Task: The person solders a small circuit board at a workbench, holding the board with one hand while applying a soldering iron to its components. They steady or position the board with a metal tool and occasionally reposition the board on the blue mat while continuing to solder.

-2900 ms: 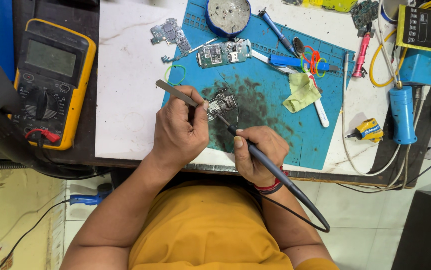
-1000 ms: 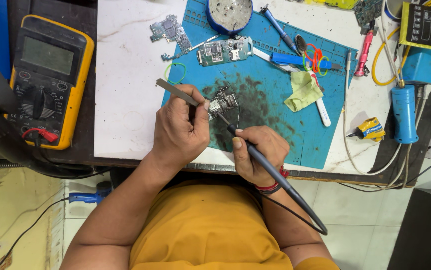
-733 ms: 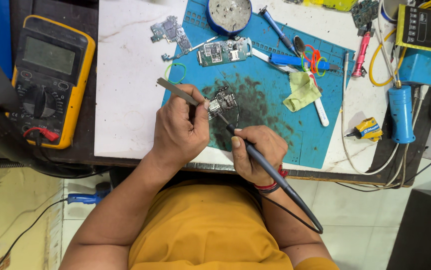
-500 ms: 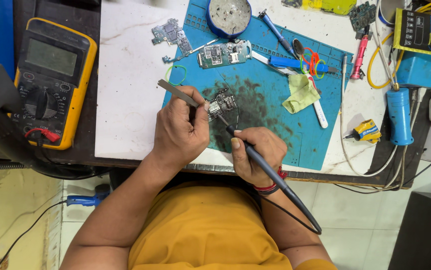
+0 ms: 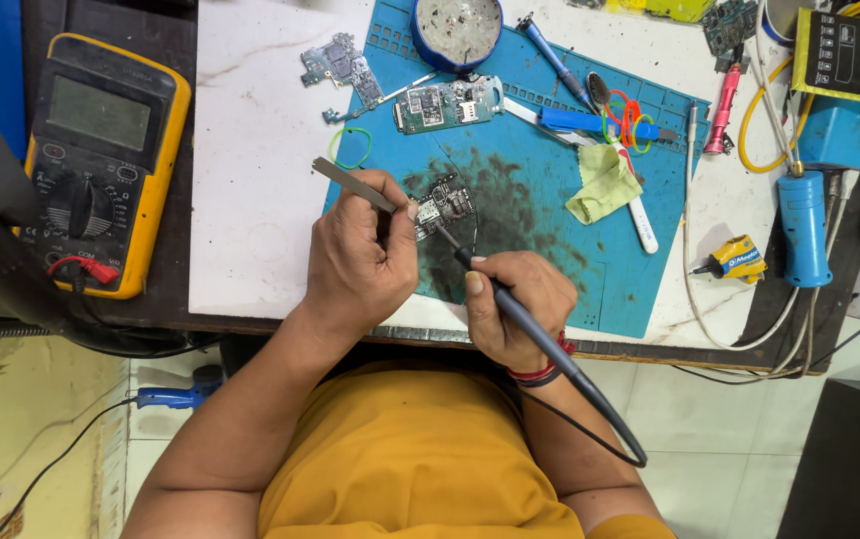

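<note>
The left hand (image 5: 360,265) has its grip closed round a pair of metal tweezers (image 5: 355,187), whose free end points up toward the bench's far left while the tips reach the small circuit board (image 5: 443,205). That board lies on the dark-stained middle of the blue work mat (image 5: 550,200), a little in from the near edge of the bench (image 5: 250,200). The right hand (image 5: 512,309) is wrapped tight on a black soldering iron (image 5: 510,304), held like a pen, its tip touching the near side of the same board and its cable looping back over the near edge beside the wrist, which wears a red band.

Further toward the far edge of the mat lies a longer circuit board (image 5: 447,104), and beyond it a round blue tin (image 5: 458,30) at the mat's far edge. Off the mat, on the white surface toward the far left, rests a loose board fragment (image 5: 342,68), with a green rubber band (image 5: 350,148) at the mat's left edge. A yellow-green cloth (image 5: 604,183) sits on the right half of the mat. A yellow multimeter (image 5: 100,160) stands beyond the bench's left edge, and a blue-handled tool (image 5: 804,225) lies near the right edge
</note>
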